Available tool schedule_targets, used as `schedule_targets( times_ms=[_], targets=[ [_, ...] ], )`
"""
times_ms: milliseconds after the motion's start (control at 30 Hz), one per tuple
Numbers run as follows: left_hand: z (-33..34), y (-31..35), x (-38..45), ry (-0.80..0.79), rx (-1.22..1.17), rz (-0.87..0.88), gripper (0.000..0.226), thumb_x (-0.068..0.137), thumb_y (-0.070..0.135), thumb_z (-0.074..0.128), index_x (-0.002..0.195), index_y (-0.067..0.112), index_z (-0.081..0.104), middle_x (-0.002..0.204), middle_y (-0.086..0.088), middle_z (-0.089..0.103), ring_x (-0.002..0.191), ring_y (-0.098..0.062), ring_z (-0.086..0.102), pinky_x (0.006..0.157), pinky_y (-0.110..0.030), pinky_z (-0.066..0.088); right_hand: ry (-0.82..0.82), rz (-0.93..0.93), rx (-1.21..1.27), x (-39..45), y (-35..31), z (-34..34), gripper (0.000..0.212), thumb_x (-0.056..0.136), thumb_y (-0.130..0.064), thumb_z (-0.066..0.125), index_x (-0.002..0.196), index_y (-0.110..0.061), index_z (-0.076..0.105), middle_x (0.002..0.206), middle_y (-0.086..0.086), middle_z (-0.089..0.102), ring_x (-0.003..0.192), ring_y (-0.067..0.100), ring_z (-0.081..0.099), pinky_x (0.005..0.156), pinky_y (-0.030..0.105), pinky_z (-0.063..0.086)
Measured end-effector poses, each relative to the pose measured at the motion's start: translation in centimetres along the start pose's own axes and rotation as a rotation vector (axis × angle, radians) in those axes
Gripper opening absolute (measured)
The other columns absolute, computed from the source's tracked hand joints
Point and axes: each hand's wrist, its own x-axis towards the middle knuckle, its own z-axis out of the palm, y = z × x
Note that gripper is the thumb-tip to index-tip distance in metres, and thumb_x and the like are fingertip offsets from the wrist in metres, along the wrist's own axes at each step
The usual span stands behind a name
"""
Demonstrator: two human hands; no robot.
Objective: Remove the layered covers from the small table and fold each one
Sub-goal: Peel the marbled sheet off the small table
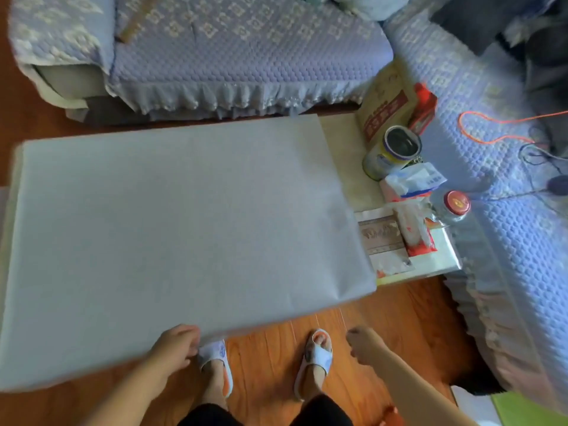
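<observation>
Pale grey cover [178, 235] lies spread flat over most of the table [347, 167]; its near edge hangs off toward 6 o'clock, blurred. Bare tabletop shows only as a strip at 3 o'clock of the cover.

Left hand [175, 345] at 6 o'clock of the cover, fingers curled onto the cover's near edge, gripping it. Right hand [367, 345] sits at about 5 o'clock, clear of the cover's corner, fingers curled into a loose fist, not visibly holding anything; thin threads near it are too fine to tell.

On the exposed strip of table, from 12 to 6 o'clock:
- tan paper bag [385, 109] with a red box [425, 106] just beside it
- open tin can [392, 152], tilted
- tissue pack [413, 179]
- glass jar with red lid [455, 206]
- red-and-white packet [415, 235] lying on printed paper [381, 241]

Quilted blue sofa cover [233, 47] at 12 o'clock, a second sofa section [498, 210] at 3 o'clock with an orange cord [491, 139] on it. Wood floor [270, 358] at 6 o'clock, two feet in pale slippers [316, 361] between the hands.
</observation>
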Motion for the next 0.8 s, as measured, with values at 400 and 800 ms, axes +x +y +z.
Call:
schedule_targets(
  times_ms=[400,800],
  targets=[
    [16.2,-7.4,-5.2,0.141,-0.104,-0.137,0.019,0.105,0.016,0.051,0.113,0.016,0.068,0.112,-0.007,0.069,0.106,-0.026,0.066,0.091,-0.040,0.053,0.007,-0.015,0.665,15.6,5.7,-7.3,0.080,0.092,0.000,0.062,0.156,-0.032,0.024,0.136,0.009,0.052,0.111,0.024,0.060,0.098,0.047,0.054],
    [14.0,-14.6,-9.4,0.184,-0.025,-0.311,0.019,0.107,0.026,0.049,0.105,0.024,0.068,0.118,-0.001,0.064,0.104,-0.021,0.065,0.089,-0.036,0.052,-0.059,0.078,0.907,17.8,4.1,-6.4,0.068,0.087,-0.014,0.074,0.147,-0.022,0.042,0.144,0.000,0.045,0.135,0.026,0.040,0.113,0.044,0.035]
  ],
)
